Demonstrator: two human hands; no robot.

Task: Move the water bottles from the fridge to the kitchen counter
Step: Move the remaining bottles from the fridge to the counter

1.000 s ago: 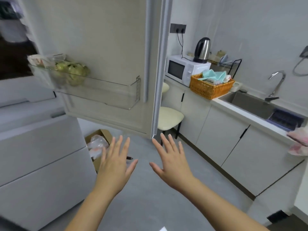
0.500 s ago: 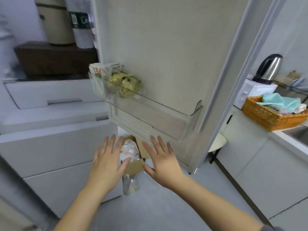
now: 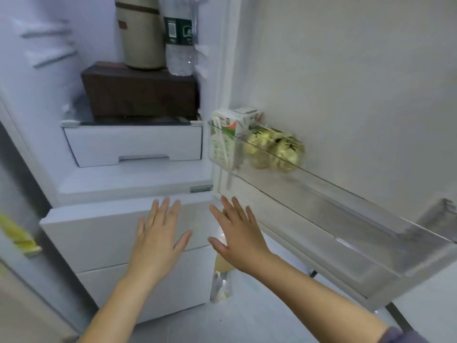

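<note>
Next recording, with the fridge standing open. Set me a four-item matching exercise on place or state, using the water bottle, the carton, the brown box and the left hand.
Things:
1. water bottle
2. carton
3. brown box
4. left hand

Place or state:
A. on the glass shelf, above a white drawer
B. fingers spread, holding nothing
C. in the door bin, at its hinge end
D. standing on the brown box, beside a beige canister

Pairs: 1-D, 2-C, 3-A, 4-B.

water bottle (image 3: 178, 45) label too blurred, carton (image 3: 225, 134) print unreadable
</note>
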